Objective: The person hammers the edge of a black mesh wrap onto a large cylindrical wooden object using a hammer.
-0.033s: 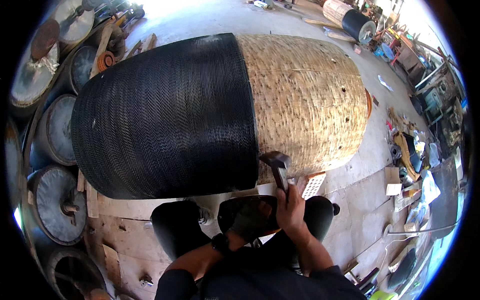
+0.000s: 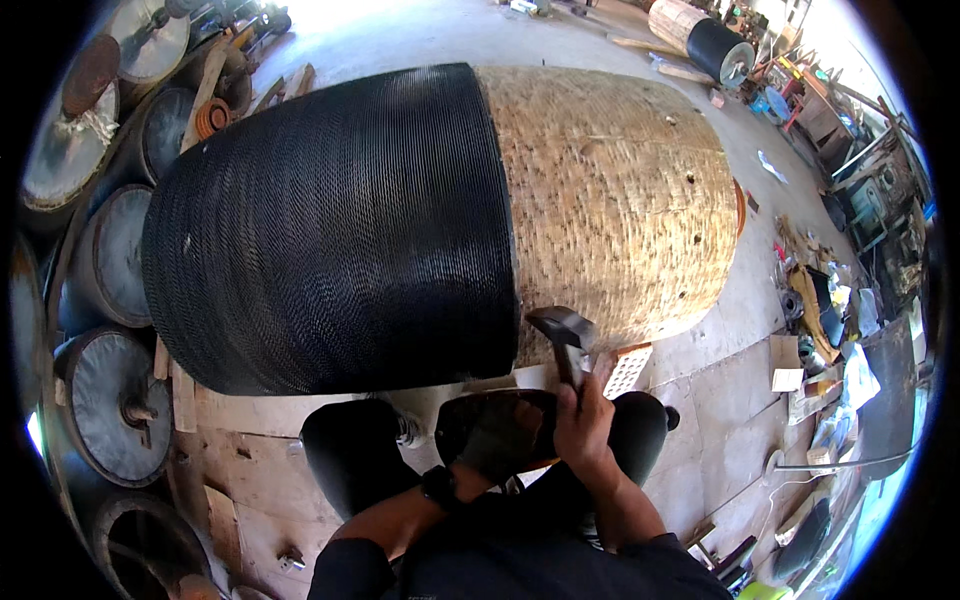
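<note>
My right hand is wrapped round the handle of a hammer. The hammer's metal head is raised in front of the pale, pitted part of a large drum, close to the edge of its black covering. My left hand, dark as if gloved, reaches into a dark bowl-like container between my knees. Its fingers are lost in shadow. Tight, fine black ridges wrap the drum's left part.
Several metal-ended rollers line the left side. A perforated block stands below the drum's right part. Another partly black drum lies at the far right. Scraps, plastic bags and a cardboard box litter the right side.
The hammer head has shifted slightly right and down, and my right hand has moved a little with it. My left hand stays in the container.
</note>
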Action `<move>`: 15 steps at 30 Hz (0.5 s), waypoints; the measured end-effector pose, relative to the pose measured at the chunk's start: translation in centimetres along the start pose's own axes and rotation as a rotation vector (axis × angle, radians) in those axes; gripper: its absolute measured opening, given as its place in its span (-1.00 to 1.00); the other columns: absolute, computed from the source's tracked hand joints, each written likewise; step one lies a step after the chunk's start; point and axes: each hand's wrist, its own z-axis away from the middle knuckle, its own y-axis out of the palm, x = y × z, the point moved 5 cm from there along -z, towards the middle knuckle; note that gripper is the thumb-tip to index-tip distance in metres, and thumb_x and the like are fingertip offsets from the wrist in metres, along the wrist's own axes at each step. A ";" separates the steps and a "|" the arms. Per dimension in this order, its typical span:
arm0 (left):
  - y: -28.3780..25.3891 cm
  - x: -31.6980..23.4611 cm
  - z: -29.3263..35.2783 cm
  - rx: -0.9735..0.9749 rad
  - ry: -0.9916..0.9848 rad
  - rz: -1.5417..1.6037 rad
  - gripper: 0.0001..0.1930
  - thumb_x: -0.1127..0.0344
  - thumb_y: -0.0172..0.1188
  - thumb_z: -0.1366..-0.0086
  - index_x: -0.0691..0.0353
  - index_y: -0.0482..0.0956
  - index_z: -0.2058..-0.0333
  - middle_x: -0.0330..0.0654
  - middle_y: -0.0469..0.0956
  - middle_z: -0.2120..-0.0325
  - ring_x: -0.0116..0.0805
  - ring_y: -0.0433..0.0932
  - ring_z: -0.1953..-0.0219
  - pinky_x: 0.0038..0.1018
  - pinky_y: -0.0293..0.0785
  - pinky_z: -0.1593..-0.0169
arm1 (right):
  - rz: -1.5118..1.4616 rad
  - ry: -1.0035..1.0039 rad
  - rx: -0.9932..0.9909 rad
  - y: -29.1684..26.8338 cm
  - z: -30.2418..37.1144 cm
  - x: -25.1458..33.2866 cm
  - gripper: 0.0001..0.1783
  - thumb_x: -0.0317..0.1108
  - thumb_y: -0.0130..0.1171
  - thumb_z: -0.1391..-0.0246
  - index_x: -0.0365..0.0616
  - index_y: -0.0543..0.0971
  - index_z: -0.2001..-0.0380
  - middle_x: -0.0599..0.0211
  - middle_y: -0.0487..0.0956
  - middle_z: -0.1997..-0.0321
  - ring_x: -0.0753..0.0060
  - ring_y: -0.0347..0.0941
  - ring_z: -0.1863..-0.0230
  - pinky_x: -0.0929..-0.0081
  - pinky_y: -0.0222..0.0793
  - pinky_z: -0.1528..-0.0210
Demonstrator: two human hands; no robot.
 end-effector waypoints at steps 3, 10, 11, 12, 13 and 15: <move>-2.6 0.0 -0.7 -0.057 -0.076 0.074 -0.80 0.34 0.13 -0.23 0.29 0.49 0.21 0.03 0.51 0.34 -0.03 0.53 0.24 -0.12 0.47 0.16 | -0.116 -0.248 -0.167 -1.2 0.9 0.4 -0.86 -0.41 -0.06 -0.30 -0.30 0.37 0.26 0.16 0.47 0.54 0.25 0.45 0.54 0.33 0.33 0.51; -12.9 5.7 -7.1 -0.553 0.116 -0.048 -0.70 0.50 0.22 -0.11 0.28 0.43 0.15 -0.02 0.50 0.26 -0.07 0.52 0.24 -0.15 0.47 0.16 | 0.080 0.014 -0.031 0.3 -0.9 -1.1 -0.88 -0.43 0.03 -0.23 -0.27 0.39 0.33 0.04 0.49 0.54 0.11 0.51 0.53 0.27 0.39 0.45; -13.9 7.0 -7.7 -0.594 0.101 -0.026 -0.67 0.51 0.23 -0.10 0.28 0.43 0.12 -0.05 0.50 0.26 -0.08 0.52 0.25 -0.17 0.47 0.16 | -0.019 -0.001 -0.063 -0.4 -0.1 0.2 -0.87 -0.42 0.04 -0.24 -0.27 0.39 0.33 0.07 0.47 0.55 0.17 0.48 0.56 0.28 0.38 0.47; -15.0 8.2 -8.3 -0.636 0.087 -0.009 -0.64 0.52 0.24 -0.10 0.27 0.44 0.09 -0.07 0.49 0.26 -0.10 0.52 0.26 -0.18 0.47 0.17 | -0.122 -0.028 -0.102 -1.0 0.4 0.8 -0.87 -0.41 0.04 -0.25 -0.27 0.39 0.33 0.09 0.45 0.57 0.22 0.45 0.58 0.30 0.36 0.49; -16.2 8.4 -9.2 -0.662 0.092 -0.051 -0.63 0.53 0.23 -0.10 0.26 0.44 0.09 -0.09 0.50 0.25 -0.10 0.52 0.26 -0.20 0.48 0.17 | -0.171 -0.143 -0.161 -1.3 0.8 0.7 -0.86 -0.40 0.04 -0.26 -0.27 0.38 0.33 0.14 0.41 0.60 0.34 0.40 0.60 0.34 0.33 0.52; -17.7 9.2 -10.9 -0.694 0.121 -0.216 -0.63 0.55 0.23 -0.09 0.24 0.46 0.08 -0.11 0.50 0.23 -0.11 0.52 0.25 -0.21 0.49 0.16 | -0.055 -0.213 -0.166 -0.8 0.5 -0.1 -0.86 -0.40 0.03 -0.26 -0.27 0.38 0.29 0.07 0.44 0.60 0.22 0.42 0.60 0.27 0.35 0.50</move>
